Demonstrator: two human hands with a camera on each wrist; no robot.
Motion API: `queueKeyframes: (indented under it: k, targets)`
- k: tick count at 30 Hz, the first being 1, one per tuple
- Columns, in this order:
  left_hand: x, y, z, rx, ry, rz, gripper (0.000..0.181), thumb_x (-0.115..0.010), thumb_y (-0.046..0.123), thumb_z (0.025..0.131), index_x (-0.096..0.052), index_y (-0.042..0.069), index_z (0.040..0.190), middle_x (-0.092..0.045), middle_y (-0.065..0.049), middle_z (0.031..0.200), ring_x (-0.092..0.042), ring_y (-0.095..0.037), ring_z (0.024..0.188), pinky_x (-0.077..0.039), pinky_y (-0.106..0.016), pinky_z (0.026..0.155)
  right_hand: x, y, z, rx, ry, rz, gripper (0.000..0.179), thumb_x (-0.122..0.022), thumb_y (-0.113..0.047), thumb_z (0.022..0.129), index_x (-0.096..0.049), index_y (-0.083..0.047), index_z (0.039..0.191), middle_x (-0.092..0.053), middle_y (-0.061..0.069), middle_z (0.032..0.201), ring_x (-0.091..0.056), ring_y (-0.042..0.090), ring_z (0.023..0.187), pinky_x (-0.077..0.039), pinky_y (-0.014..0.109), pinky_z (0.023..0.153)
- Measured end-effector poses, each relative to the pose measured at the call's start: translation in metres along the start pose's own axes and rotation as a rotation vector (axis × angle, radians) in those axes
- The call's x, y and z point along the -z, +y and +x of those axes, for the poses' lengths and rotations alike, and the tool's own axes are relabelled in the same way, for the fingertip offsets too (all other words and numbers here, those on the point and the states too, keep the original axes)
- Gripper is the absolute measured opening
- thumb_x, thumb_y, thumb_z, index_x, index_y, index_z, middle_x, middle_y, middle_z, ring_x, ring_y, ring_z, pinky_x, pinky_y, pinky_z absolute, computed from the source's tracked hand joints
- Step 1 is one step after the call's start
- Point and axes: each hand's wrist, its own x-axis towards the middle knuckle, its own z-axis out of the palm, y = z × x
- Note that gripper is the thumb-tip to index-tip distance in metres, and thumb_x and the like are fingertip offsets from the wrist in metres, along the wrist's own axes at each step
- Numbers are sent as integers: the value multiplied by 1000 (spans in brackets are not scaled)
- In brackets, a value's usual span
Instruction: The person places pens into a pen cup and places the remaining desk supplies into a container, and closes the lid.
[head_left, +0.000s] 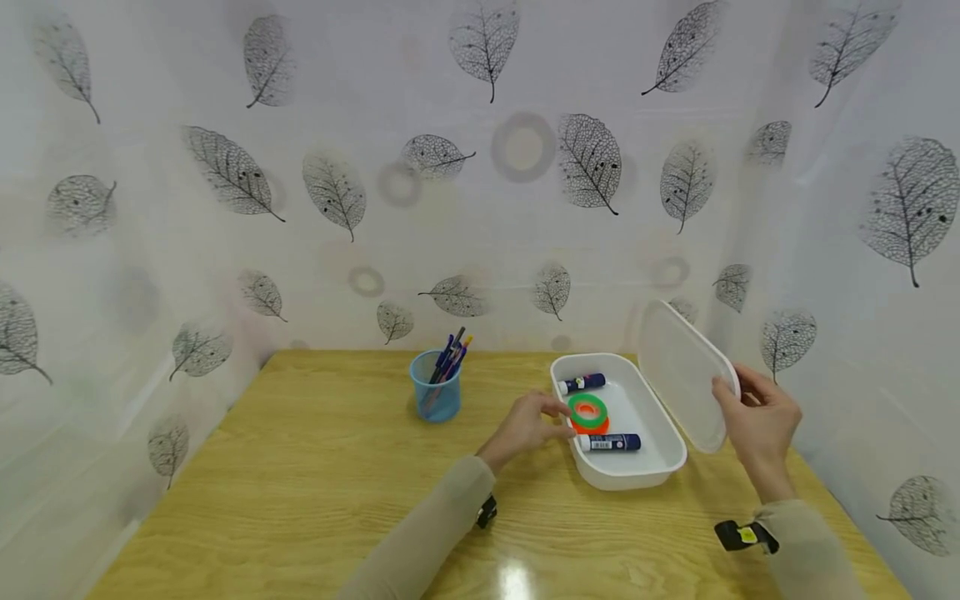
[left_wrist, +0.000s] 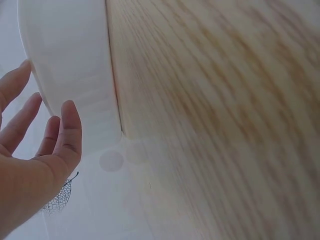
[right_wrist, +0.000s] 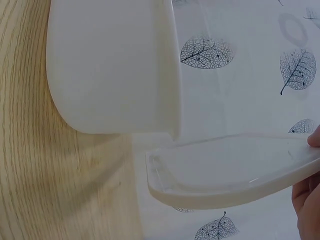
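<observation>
A white plastic box [head_left: 630, 479] stands on the table with its top uncovered. Inside lie a glue stick [head_left: 585, 383] at the back, a green tape roll [head_left: 588, 411] over an orange tape roll [head_left: 592, 429], and a second glue stick [head_left: 611, 442] at the front. My left hand [head_left: 528, 429] is at the box's left rim, fingers spread and slightly bent; the left wrist view shows fingertips [left_wrist: 26, 64] at the rim. On the other side, my right hand [head_left: 765, 417] pinches the white lid [head_left: 690, 375] by its edge, holding it tilted beside the box.
A blue mesh cup [head_left: 437, 404] holding several pens [head_left: 450, 358] stands left of the box, near the table's back edge. The wooden table [head_left: 315, 483] is bordered by a white curtain [head_left: 465, 225] with leaf prints.
</observation>
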Motion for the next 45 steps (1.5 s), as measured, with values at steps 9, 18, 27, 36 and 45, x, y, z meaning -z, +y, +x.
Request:
queueKeyframes:
  k: [9, 18, 27, 36, 45]
  targets:
    - [-1, -1, 1, 3, 8, -3, 30, -84, 27, 78, -76, 16, 104, -61, -2, 107, -57, -20, 101, -49, -33, 83, -8, -9, -10, 169, -34, -18, 30, -74, 3, 79, -74, 0, 109, -62, -23, 85, -59, -9, 71, -47, 3, 64]
    - [-1, -2, -2, 3, 39, -37, 29, -82, 24, 80, -74, 16, 107, -62, 0, 108, -58, -24, 106, -50, -35, 87, -15, -14, -19, 331, -68, 20, 30, -75, 12, 73, -76, 3, 102, -63, -27, 89, -59, -11, 70, -46, 2, 62]
    - [1, 1, -5, -44, 74, -103, 24, -73, 21, 89, -72, 12, 111, -70, 3, 109, -62, -22, 109, -52, -36, 91, -24, -15, -25, 557, -111, -2, 32, -75, 15, 67, -76, 5, 97, -69, 5, 81, -54, -14, 74, -43, 1, 67]
    - [1, -2, -4, -77, 100, -106, 22, -72, 18, 89, -73, 8, 109, -73, 0, 106, -65, -18, 103, -54, -33, 86, -32, -24, -40, 763, -223, -87, 33, -73, 10, 65, -76, 2, 97, -67, 11, 79, -52, 2, 67, -42, 5, 63]
    - [-1, -6, -1, -116, 141, -107, 21, -72, 18, 90, -73, 8, 108, -73, 0, 105, -66, -14, 100, -55, -22, 77, -36, -24, -51, 766, -347, -136, 42, -78, 14, 59, -76, -1, 98, -65, 8, 82, -55, 8, 68, -46, 7, 61]
